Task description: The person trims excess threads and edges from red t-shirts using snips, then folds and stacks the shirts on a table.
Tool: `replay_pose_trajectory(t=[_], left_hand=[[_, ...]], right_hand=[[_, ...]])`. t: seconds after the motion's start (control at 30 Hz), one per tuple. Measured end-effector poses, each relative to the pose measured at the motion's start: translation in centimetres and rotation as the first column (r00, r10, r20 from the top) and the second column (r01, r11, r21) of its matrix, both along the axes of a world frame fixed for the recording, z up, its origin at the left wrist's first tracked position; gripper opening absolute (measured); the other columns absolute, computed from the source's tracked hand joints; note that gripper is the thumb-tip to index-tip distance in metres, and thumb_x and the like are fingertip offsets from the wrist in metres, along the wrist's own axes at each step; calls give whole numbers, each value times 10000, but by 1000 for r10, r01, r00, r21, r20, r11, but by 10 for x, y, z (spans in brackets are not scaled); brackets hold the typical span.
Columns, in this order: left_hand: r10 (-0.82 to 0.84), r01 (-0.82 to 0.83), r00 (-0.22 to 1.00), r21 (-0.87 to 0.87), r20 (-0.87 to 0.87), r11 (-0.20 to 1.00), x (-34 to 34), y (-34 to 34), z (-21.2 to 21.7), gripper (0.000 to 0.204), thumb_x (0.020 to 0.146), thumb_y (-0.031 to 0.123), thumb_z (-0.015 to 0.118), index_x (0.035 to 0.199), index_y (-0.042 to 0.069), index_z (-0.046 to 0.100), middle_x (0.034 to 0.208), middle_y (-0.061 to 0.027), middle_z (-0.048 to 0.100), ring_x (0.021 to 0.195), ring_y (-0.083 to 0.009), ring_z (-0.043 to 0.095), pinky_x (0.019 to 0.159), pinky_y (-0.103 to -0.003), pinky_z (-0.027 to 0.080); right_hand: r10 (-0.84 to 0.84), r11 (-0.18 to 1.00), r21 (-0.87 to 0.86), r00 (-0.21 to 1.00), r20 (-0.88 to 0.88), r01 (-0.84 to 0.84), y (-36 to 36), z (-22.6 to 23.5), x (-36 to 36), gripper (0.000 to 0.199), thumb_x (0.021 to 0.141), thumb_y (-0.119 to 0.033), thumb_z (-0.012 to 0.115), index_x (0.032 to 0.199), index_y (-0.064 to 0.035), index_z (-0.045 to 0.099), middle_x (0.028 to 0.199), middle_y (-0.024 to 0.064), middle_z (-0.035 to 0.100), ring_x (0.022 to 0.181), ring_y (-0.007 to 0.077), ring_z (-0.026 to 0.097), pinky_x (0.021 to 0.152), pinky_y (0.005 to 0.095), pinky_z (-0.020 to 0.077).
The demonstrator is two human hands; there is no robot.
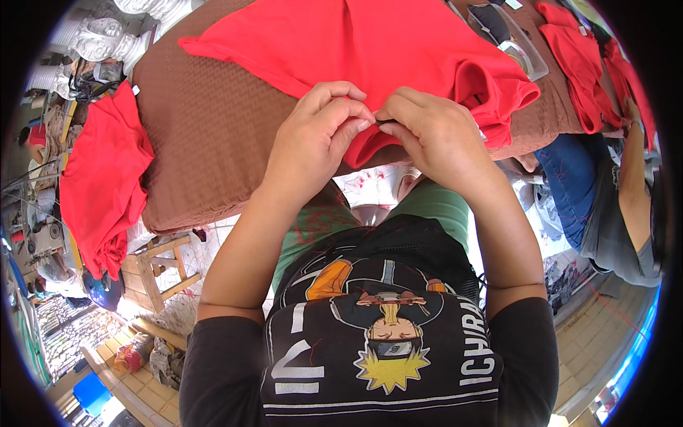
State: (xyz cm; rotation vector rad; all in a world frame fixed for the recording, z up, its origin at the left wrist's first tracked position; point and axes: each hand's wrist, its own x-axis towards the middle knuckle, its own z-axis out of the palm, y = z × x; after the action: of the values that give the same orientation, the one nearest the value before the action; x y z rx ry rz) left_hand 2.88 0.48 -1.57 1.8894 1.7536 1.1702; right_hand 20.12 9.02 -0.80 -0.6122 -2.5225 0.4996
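A red fabric garment lies spread over the brown-covered table, its near edge hanging at the front below my hands. My left hand is closed in a pinch over that edge; what its fingertips hold is too small to tell. Close beside it, almost touching, my right hand pinches a small dark piece between thumb and forefinger. Its exact kind does not show. To the right of my right hand, part of the garment bunches into a rolled opening.
A clear plastic tray with dark items sits at the table's far right. More red garments hang at the left and lie at the right. A co-worker's arm reaches in there. A wooden stool stands at the lower left.
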Motion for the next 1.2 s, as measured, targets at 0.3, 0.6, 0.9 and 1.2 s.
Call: replay_pose_trajectory(t=[0.3,0.6,0.9,1.2], left_hand=[[-456,361,886,-490,-86,793,-33,-26,59,105,826,90,638,906,23,645,866,-88,649,803,-231,627,735,-310,489],[-124,99,926,-89,-356,991,-1,0,15,248,808,56,635,1053,58,599,988,-86,632,897,-248,617,767,-327,494],[-44,32,997,-201,-57,979,2,2,-9,188,824,3,620,1006,37,586,873,-104,645,817,-199,643,730,-298,508],[16,3,994,-176,106,984,3,4,-4,142,839,12,630,975,27,589,857,-71,654,824,-140,630,746,-273,496]], right_hand=[[-191,953,-257,976,-106,159,10,7,25,212,806,-119,656,1002,-63,598,908,105,614,791,278,626,672,354,505],[-83,886,-460,995,-50,51,4,-9,16,189,795,-45,635,980,-4,631,901,132,630,831,272,641,747,336,501],[-47,848,-529,997,-56,10,-1,-28,7,190,790,-89,662,953,4,633,906,139,637,833,288,639,740,359,497],[-46,861,-508,991,-122,-23,0,-25,5,182,774,-117,684,886,9,616,815,123,635,748,260,642,693,345,502]])
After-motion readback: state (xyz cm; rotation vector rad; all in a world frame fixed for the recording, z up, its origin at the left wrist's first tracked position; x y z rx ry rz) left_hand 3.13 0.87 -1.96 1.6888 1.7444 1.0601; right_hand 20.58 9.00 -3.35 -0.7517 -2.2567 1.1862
